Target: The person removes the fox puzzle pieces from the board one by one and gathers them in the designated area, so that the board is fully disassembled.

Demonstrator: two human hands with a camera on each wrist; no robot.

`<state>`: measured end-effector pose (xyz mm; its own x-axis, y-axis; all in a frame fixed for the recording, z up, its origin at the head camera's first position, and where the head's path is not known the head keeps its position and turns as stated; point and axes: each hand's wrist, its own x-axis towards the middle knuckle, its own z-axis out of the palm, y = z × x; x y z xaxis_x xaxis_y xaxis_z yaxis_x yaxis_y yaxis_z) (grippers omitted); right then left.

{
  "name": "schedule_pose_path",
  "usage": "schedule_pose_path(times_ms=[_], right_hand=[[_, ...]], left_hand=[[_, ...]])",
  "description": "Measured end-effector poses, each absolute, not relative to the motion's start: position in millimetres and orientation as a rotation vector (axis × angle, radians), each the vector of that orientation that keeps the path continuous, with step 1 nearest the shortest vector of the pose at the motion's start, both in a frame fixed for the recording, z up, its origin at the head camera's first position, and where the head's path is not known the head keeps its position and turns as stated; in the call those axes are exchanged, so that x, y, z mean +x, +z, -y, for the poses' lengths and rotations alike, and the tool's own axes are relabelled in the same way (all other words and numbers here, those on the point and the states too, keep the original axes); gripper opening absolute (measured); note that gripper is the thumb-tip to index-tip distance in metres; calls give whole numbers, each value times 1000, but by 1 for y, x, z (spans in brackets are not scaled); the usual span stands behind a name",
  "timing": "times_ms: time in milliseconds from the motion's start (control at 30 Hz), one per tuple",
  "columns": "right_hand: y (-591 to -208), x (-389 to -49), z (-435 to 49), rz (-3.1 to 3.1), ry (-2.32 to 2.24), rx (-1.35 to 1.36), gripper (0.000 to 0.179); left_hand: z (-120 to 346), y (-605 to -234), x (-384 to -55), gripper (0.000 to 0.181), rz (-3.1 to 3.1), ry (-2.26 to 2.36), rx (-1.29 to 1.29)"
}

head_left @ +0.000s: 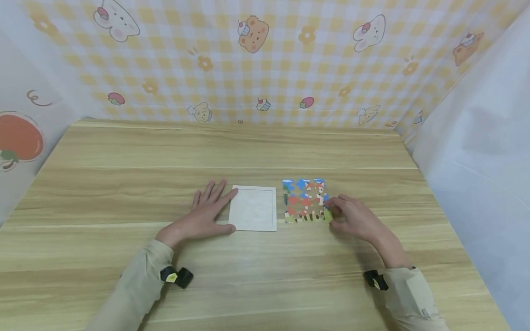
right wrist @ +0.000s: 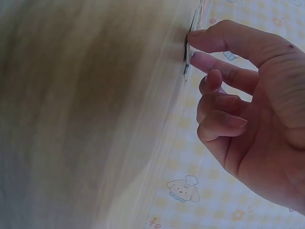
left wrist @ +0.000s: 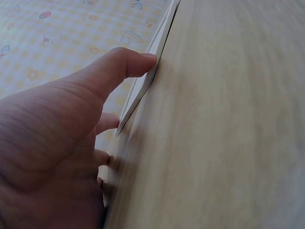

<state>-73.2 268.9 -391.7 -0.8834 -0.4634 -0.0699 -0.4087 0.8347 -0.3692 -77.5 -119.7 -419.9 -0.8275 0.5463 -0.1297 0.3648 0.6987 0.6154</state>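
A white square puzzle tray (head_left: 253, 209) with a thin raised rim lies flat on the table. My left hand (head_left: 205, 214) is at its left side, fingers spread, with the index fingertip at the upper left corner and the thumb (left wrist: 125, 61) on the lower left edge. To the tray's right lie several jigsaw pieces (head_left: 305, 201), loosely arranged in a square with small gaps, showing a fox picture. My right hand (head_left: 352, 218) pinches a green jigsaw piece (head_left: 328, 216) at the lower right corner between thumb and index finger. Its other fingers curl toward the palm (right wrist: 267, 138).
The wood-grain table (head_left: 248, 280) extends all around the tray and pieces. Behind it hangs a yellow checked cloth (head_left: 273, 69) with cartoon prints, and white cloth (head_left: 488, 138) hangs at the right side. Both sleeved wrists wear small black cameras (head_left: 177, 276).
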Motion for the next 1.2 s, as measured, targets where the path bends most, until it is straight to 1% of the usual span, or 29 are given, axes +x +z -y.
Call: schedule_pose_path(times_ms=[133,400,567,767,1000,1200], right_hand=[[-390,-72,-269,-2848,-541,-668,40],[-386,-75,-271,-2919,-581,-606,29],[-386,-77,-270,-2908,-519,-630,33],[-388,-75,-268,-2908,-520,-637,31],[-382,-77,-275,-2889,-657,-529,31],[-374,-77,-289,-2997,-621,-508,34]], left_hand=[[119,-419,-77,90,-2607,846,714],[120,-419,-76,90,-2611,844,712],[121,-418,-74,90,-2612,844,706],[122,-417,-73,90,-2608,848,690],[120,-417,-77,93,-2607,874,675],[127,-416,-78,97,-2617,904,653]])
